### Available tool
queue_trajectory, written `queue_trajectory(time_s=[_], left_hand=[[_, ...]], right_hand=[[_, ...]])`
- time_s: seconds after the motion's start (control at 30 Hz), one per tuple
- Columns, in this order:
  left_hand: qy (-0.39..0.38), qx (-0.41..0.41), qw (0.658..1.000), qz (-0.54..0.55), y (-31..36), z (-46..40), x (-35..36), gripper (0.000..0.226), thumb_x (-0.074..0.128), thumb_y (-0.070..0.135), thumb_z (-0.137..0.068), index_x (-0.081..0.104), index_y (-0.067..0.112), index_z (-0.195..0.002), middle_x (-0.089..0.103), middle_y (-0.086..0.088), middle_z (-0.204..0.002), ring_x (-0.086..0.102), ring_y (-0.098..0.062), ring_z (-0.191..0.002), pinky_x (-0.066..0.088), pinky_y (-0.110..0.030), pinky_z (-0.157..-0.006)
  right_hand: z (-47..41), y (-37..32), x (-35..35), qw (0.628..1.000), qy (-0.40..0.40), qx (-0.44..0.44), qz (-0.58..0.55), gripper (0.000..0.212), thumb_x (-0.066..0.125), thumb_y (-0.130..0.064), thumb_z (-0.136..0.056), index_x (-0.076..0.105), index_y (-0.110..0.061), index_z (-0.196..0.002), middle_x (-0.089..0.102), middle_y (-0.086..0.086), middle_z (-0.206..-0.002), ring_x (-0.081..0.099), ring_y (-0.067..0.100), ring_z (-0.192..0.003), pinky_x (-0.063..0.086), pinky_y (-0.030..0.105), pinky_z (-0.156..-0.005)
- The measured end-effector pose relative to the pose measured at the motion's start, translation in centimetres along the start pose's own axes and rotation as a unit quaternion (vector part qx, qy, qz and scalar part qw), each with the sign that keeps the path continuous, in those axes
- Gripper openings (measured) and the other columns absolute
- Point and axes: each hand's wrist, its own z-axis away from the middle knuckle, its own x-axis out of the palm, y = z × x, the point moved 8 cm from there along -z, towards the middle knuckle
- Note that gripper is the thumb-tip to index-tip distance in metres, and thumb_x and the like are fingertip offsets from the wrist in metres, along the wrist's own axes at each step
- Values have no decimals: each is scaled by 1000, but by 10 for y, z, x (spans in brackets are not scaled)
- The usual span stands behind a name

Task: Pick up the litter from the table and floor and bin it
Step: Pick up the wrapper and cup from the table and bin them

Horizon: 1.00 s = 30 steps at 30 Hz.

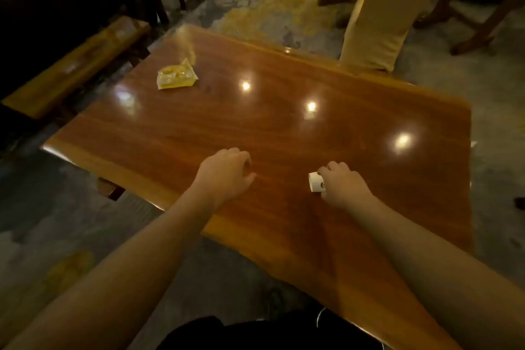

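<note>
A glossy wooden table [284, 128] fills the middle of the head view. A crumpled yellow plastic wrapper [175, 77] lies on its far left part. My right hand [345, 186] rests on the table near the front and is closed on a small white piece of paper [316, 182], which sticks out to the left of the fingers. My left hand [227, 172] hovers low over the table a little to the left, fingers curled in, with nothing visible in it. No bin is in view.
A wooden bench [82, 62] runs along the table's left side. A chair with a cream cover [380, 17] stands at the far right edge. Patterned carpet [264, 6] lies beyond, and a small white scrap [473, 144] shows past the right table edge.
</note>
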Motion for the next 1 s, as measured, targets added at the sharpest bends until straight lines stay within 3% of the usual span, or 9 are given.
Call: queue_trajectory(time_s=[0.17, 0.47, 0.6, 0.8, 1.0], left_hand=[[-54, -25, 998, 8, -22, -37, 9, 38, 57, 47, -92, 59, 26, -123, 60, 6, -120, 55, -12, -101, 49, -29, -80], [-46, -20, 999, 20, -80, -77, -5, 38, 59, 49, -91, 59, 29, -123, 61, 7, -116, 55, -9, -99, 51, -28, -81], [-51, -18, 998, 18, -126, -99, -17, 39, 59, 46, -92, 59, 26, -125, 60, 5, -117, 56, -13, -104, 53, -35, -87], [-55, -14, 998, 15, -230, -151, -35, 41, 61, 47, -90, 58, 27, -126, 61, 4, -119, 56, -15, -107, 53, -38, -87], [-16, -36, 997, -69, -344, -241, -41, 52, 62, 46, -87, 51, 22, -132, 53, -4, -132, 47, -26, -122, 47, -46, -94]], right_hand=[[-31, 3, 23, 996, -80, 12, 36, 69, 77, -29, -79, 41, -23, -138, 48, 7, -136, 44, 29, -127, 44, 47, -99], [-55, 1, 38, 988, -133, 52, 51, 73, 77, -29, -78, 39, -25, -139, 48, 5, -138, 43, 28, -129, 40, 50, -103], [-72, -29, 25, 990, -119, 70, 29, 73, 73, -38, -79, 37, -27, -141, 48, 2, -137, 44, 25, -127, 40, 50, -105], [-112, -113, -22, 994, -67, 81, -30, 66, 67, -40, -82, 36, -29, -139, 48, -2, -132, 47, 19, -120, 45, 39, -98], [-164, -203, -65, 993, -39, 81, -75, 62, 63, -46, -85, 35, -33, -138, 48, -7, -132, 47, 14, -117, 45, 33, -95]])
